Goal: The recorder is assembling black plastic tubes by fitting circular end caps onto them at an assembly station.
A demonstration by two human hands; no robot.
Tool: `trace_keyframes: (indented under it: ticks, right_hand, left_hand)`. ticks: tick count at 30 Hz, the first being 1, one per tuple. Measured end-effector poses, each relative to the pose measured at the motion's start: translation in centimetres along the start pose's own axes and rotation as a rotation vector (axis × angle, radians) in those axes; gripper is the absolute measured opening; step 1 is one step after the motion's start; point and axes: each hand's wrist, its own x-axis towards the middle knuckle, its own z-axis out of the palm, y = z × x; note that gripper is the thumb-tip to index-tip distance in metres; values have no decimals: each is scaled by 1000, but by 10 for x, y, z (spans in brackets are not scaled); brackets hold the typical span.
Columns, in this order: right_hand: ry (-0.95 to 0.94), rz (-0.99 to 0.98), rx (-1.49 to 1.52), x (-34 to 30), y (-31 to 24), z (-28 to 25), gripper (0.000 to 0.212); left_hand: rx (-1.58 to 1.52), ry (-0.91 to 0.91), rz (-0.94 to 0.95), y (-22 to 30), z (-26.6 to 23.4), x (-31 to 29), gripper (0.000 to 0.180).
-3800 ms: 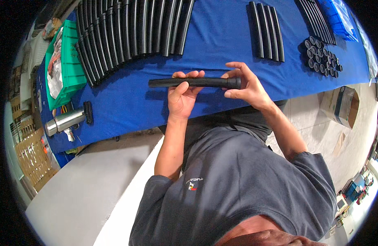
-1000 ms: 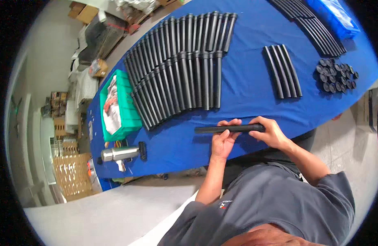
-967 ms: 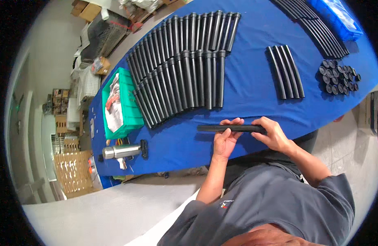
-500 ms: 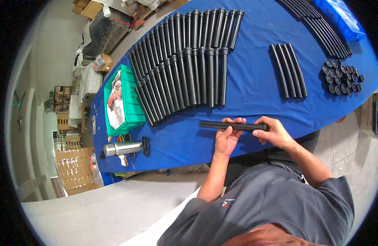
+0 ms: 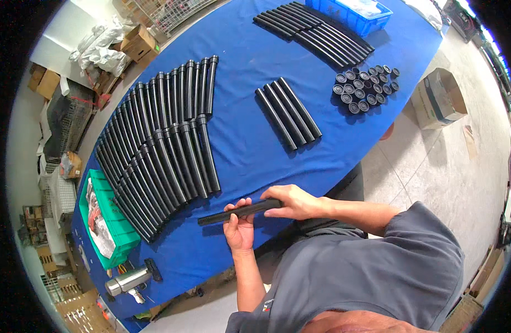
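Observation:
A black tube [image 5: 219, 217] is held nearly level above the near edge of the blue-covered table, its left end slightly lower. My left hand [image 5: 240, 230] supports its middle from below, thumb in front and fingers behind. Around the tube's right end, the fingers of my right hand [image 5: 293, 203] are closed; they hide that end, so whether a cap sits there I cannot tell. Beyond my hands lie several loose black tubes [image 5: 288, 116] side by side. To the left, capped black tubes [image 5: 161, 161] are laid out in two fanned rows.
Round black caps [image 5: 358, 91] are grouped at the right, near more tubes [image 5: 316, 36] and a blue bin [image 5: 366, 25]. At the left stand a green crate [image 5: 125, 244] and a steel flask [image 5: 125, 282] lying down. A cardboard box [image 5: 441, 100] is on the floor.
The view has swung to the right, so everything on the table appears farther left. Both hands keep the same tube, and the right hand still grips its right end.

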Motion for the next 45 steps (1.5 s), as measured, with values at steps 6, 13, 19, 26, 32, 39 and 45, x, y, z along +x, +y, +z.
trace_keyframes:
  ticks: [6,13,19,26,32,39,45]
  right_hand:
    - [83,-171,-228,0,0,1,36]
    - [-15,203,185,2,5,0,34]
    - [-152,572,634,6,-10,-8,38]
    - [-13,171,167,2,-2,-4,37]
    - [-70,232,216,2,-4,-4,34]
    - [-50,224,285,3,-3,-1,32]
    - [-36,175,191,2,1,-2,31]
  left_hand:
    - [-17,-1,9,-1,1,1,26]
    - [3,-19,0,0,2,4,26]
    - [8,-63,16,1,-2,2,28]
    - [-20,-42,-4,2,1,3,27]
    - [-7,-26,21,2,-1,1,26]
    - [-12,-28,24,2,0,0,26]
    - [7,-6,13,-1,4,1,29]
